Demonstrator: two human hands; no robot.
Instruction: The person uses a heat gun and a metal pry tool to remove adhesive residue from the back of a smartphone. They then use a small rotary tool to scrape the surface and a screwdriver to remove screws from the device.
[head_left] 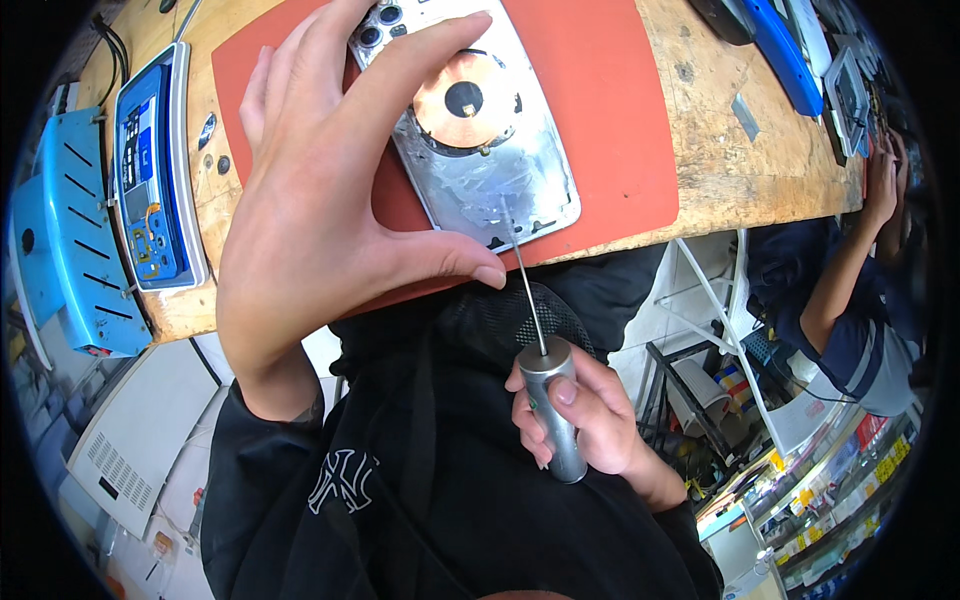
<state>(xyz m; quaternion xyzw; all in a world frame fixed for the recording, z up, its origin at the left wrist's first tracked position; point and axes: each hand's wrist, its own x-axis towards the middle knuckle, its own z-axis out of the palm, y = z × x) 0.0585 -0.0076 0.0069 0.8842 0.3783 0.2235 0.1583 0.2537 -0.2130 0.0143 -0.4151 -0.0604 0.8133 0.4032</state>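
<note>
A phone back housing [535, 150] with a copper charging coil [450, 115] and camera rings lies tilted on a red mat [640, 130]. My left hand [310, 185] braces it: the index finger reaches across above the coil, the thumb is by the lower edge, and the other fingers are at its far left side. My right hand [595, 420] is closed round a silver cylindrical tool [562, 430] with a long thin shaft. The shaft's blurred tip reaches the whitish, smeared lower part of the housing; whether it touches cannot be made out.
On the left stand a blue slotted metal device [90, 240] and a tray with an opened blue phone [150, 180]. A blue-handled tool [785, 60] lies at the right, near another person's arm [850, 240]. The wooden bench's edge [740, 215] runs below the mat.
</note>
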